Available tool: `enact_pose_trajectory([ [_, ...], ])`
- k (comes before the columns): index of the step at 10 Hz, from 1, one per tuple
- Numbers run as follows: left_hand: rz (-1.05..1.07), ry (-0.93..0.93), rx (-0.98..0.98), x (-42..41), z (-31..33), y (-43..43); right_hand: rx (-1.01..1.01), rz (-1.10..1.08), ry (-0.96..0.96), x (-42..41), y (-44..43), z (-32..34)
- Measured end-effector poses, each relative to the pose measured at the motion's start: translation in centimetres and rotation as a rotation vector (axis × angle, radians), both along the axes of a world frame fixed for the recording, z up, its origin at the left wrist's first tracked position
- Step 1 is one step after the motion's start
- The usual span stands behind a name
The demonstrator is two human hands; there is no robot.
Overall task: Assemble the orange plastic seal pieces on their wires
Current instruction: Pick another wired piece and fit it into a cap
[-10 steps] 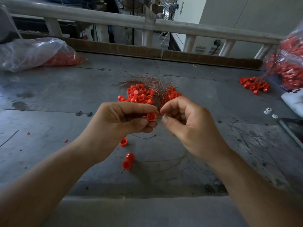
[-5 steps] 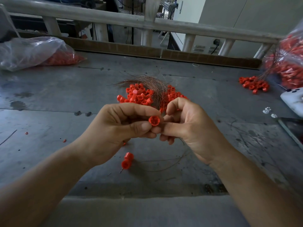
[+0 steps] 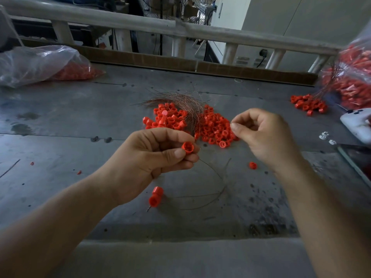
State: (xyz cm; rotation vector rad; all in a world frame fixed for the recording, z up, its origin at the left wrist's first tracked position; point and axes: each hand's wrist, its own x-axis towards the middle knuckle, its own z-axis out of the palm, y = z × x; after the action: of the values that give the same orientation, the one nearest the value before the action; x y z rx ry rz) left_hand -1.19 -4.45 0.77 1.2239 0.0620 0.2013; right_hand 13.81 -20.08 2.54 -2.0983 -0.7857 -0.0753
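Note:
My left hand (image 3: 156, 157) pinches one orange seal piece (image 3: 187, 147) between thumb and fingers, above the grey table (image 3: 60, 121). A thin wire (image 3: 214, 171) trails from that hand and loops down onto the table. To the right and a little higher, my right hand (image 3: 265, 137) has its fingers curled and its thumb and forefinger pressed together; no wire shows between them. Behind both hands lie two heaps of orange seal pieces (image 3: 212, 129) and a bundle of copper wires (image 3: 184, 103).
A joined seal (image 3: 155, 196) and a single loose piece (image 3: 253, 165) lie on the table near my hands. Plastic bags of orange parts sit far left (image 3: 40, 65) and far right (image 3: 353, 77), beside a small heap (image 3: 307, 104). A white device (image 3: 357, 125) lies at the right edge.
My hands, which met around the seal piece, have parted. The right hand has drawn away up and to the right; the left keeps the piece. A loose piece now shows under the right hand.

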Motion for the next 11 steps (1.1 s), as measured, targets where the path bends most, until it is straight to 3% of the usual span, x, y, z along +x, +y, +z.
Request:
enact_pose_trajectory([
  [2, 0.022, 0.015, 0.014, 0.0, 0.2, -0.1, -0.301, -0.007, -0.183, 1.0, 1.2, -2.9],
  [5, 0.010, 0.014, 0.026, -0.1, 0.2, -0.1, -0.394, -0.054, -0.218, 1.8, 1.5, -3.7],
  [6, 0.014, 0.017, 0.031, -0.2, 0.1, -0.2, -0.242, -0.030, -0.073, 1.6, 1.3, -3.1],
  [7, 0.019, 0.023, 0.044, -0.2, 0.1, -0.1, 0.158, 0.120, 0.388, 0.4, 1.3, -1.6],
  [8, 0.019, 0.025, 0.075, -0.2, 0.0, -0.2, 0.388, 0.290, 0.767, -1.0, 1.3, -0.6],
  [9, 0.027, 0.018, 0.106, -0.2, 0.1, -0.1, 0.428, 0.384, 0.895, -2.1, 1.5, -0.2],
  [11, 0.048, 0.022, 0.114, -0.1, 0.1, 0.0, 0.426, 0.427, 0.912, -2.6, 1.8, -0.4],
])
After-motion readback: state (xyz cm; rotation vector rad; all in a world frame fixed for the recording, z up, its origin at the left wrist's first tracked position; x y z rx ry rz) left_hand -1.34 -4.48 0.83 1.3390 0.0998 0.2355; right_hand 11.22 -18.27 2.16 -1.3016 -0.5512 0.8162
